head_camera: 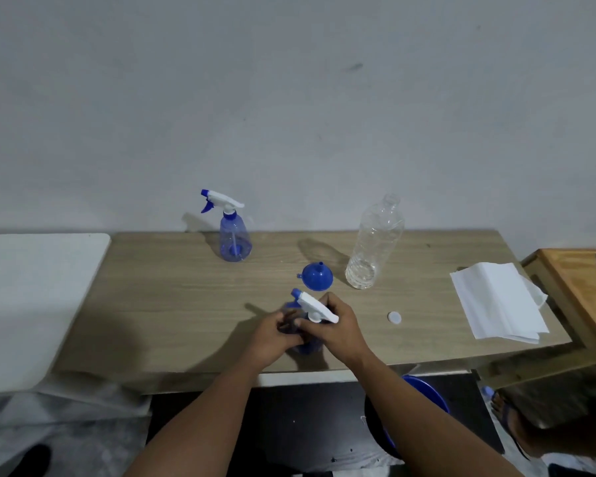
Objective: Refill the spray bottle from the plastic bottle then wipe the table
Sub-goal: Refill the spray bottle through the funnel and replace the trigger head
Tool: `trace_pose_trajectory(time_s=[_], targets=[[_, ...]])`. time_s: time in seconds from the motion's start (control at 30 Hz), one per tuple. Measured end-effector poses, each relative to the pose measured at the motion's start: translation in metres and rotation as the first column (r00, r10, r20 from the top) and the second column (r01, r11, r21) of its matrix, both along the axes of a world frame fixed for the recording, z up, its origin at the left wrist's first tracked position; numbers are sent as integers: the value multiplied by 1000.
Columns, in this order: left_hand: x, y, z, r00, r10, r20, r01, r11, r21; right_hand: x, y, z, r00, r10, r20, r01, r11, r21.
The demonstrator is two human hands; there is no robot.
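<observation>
Near the table's front edge stands a blue spray bottle [308,346] with a white trigger head [315,306]. My left hand [272,337] wraps around the bottle's body. My right hand [338,327] grips the collar under the trigger head. A clear plastic bottle [374,242] stands uncapped at the back right, with a little water at its bottom. Its white cap [394,317] lies on the wooden table [172,304]. A blue funnel [316,275] rests mouth down between the two bottles. Folded white paper towels [496,301] lie at the right.
A second blue spray bottle [234,232] stands at the back, close to the wall. A white table [28,290] adjoins on the left, an orange wooden one [572,280] on the right. A blue basin [427,397] sits on the floor below.
</observation>
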State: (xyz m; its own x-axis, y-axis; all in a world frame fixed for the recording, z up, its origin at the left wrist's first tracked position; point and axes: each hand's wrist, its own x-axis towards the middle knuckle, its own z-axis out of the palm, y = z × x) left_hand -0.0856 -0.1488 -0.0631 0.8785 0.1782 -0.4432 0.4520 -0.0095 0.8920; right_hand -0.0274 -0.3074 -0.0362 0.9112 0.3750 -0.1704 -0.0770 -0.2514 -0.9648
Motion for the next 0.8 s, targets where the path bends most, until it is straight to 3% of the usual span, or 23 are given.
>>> trace_pose_trajectory(time_s=[0.13, 0.27, 0.5, 0.67, 0.8], targets=[[-10, 10, 12, 991, 135, -10, -135, 986, -99, 8, 19, 29, 1000, -13, -8, 14, 997, 73], [-26, 21, 36, 960, 279, 21, -279, 960, -5, 16, 43, 59, 994, 63, -86, -51, 990, 130], [-73, 39, 43, 916, 401, 29, -384, 851, 358, 3, 65, 89, 938, 346, 7, -344, 929, 138], [-108, 46, 38, 905, 423, 45, -351, 683, 640, -19, 74, 77, 922, 384, -45, -375, 917, 137], [-122, 45, 47, 924, 383, 4, -253, 602, 757, -32, 76, 59, 917, 391, -83, -382, 918, 102]])
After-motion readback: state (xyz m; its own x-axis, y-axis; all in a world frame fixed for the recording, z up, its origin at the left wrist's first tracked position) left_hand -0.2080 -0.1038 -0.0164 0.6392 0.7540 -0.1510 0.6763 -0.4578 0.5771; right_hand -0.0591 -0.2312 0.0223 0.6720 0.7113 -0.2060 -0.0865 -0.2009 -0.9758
